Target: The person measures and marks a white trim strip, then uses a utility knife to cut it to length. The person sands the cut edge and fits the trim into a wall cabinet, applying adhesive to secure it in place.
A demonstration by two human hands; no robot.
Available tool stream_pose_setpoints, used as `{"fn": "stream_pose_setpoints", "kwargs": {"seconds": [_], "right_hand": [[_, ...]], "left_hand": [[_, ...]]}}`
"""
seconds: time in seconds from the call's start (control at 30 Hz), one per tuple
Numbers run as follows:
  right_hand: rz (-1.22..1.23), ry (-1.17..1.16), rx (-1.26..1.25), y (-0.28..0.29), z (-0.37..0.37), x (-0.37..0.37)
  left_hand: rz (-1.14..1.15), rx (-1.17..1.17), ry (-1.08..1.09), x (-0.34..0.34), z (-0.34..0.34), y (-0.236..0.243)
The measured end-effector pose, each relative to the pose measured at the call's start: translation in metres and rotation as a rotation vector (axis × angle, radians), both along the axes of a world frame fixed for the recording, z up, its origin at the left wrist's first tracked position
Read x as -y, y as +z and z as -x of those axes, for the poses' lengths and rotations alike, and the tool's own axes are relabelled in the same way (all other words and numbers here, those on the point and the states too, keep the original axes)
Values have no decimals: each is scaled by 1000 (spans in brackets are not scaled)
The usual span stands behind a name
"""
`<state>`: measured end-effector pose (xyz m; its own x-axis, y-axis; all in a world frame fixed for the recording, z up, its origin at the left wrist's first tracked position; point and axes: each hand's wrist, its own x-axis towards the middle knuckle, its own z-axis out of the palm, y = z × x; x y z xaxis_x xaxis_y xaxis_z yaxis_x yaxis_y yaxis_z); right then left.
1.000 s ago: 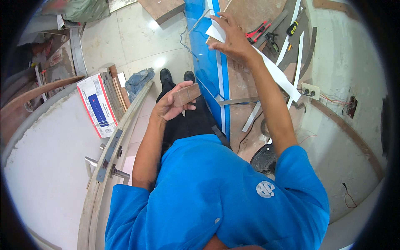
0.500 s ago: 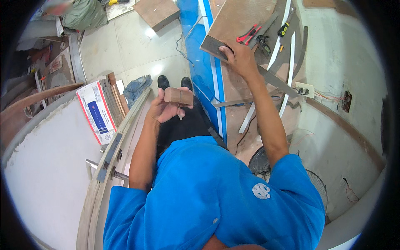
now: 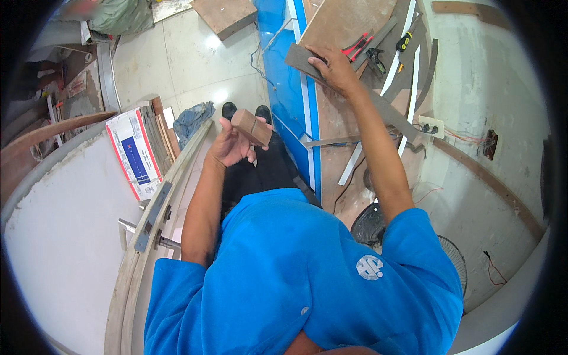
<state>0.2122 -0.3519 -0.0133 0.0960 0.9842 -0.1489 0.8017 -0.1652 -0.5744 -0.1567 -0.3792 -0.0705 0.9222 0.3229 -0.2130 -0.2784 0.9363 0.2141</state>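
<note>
My left hand holds a small wooden block with a slot across it, above my dark trousers. My right hand grips a long dark strip near its far end, with the thumb over it, above a plywood sheet. Beside that hand lie a red-and-black tool, a black clamp, a yellow-and-black handled tool and several white strips. The blue-covered panel runs between my legs and the plywood.
A door edge with a lever handle is at left, near a carton, boards and a blue-grey cloth. A wooden box lies ahead. A socket with loose wires and a fan are at right.
The piece in my right hand showed a white face a second ago and now shows a dark one. My right hand has shifted lower, then slightly up. The block in my left hand has turned.
</note>
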Motion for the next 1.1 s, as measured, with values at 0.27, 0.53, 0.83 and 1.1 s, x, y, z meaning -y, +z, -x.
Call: {"fn": "stream_pose_setpoints", "kwargs": {"seconds": [0.27, 0.53, 0.83, 1.1], "right_hand": [[-308, -23, 181, -18, 21, 17], [-361, 16, 195, -39, 25, 18], [-361, 57, 214, -30, 26, 19], [-356, 79, 212, -38, 26, 27]], "left_hand": [[-227, -410, -35, -26, -11, 2], [-691, -831, 36, -96, -101, 39], [-1042, -751, 291, -150, -194, 7], [-1067, -730, 321, -136, -187, -5]]}}
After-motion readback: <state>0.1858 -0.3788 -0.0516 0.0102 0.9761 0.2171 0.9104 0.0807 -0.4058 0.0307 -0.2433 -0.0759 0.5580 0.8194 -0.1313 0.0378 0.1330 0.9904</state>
